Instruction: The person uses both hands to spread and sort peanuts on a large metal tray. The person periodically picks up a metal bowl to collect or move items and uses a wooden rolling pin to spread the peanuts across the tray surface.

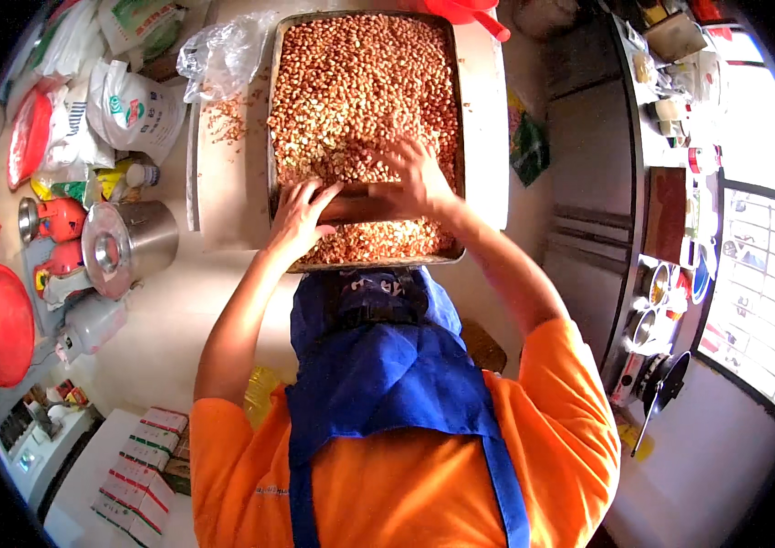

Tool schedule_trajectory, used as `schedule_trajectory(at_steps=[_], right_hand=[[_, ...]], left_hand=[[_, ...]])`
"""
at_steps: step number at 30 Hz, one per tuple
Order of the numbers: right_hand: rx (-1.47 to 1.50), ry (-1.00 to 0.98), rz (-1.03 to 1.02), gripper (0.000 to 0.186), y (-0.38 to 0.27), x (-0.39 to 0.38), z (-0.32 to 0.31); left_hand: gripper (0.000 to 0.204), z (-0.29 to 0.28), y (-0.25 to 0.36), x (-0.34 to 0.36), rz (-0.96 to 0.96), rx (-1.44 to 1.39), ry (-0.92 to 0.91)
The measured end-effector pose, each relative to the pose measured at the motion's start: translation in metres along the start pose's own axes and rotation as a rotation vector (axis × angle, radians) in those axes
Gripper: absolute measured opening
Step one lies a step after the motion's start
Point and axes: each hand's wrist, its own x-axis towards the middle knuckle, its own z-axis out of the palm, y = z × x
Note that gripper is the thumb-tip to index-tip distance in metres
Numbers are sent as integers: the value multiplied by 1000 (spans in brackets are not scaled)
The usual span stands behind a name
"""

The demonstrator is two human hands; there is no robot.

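Note:
A metal tray [272, 110] full of reddish-brown nuts, many showing pale insides, rests on a pale table [488, 119]. A dark wooden board [353, 206] lies crosswise over the nuts near the tray's front. My left hand [303, 212] grips the board's left end, fingertips curled over its top. My right hand [417, 181] holds the right part, fingers bent and slightly blurred over the nuts beyond it. A crumpled clear bag [219, 55] and scattered bits lie left of the tray. A red plastic utensil [459, 14] sits at the back right.
Sacks [132, 119], a steel pot [132, 247], red basins [0, 324] and a gas cylinder [91, 329] crowd the left. A dark cabinet [588, 183] with a cluttered top stands right, beside a barred window [753, 292]. Stacked boxes [141, 470] are at lower left.

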Motion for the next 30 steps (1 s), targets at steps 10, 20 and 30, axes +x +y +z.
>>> schedule_trajectory(at_steps=[10,20,30], right_hand=[[-42,163,14,82,-18,-59,-11],[-193,115,295,118,25,28,8],[-351,2,316,107,25,39,18]], left_hand=[[101,7,13,21,6,-4,87],[109,17,10,119,-126,198,350],[103,25,3,137,-145,51,584]])
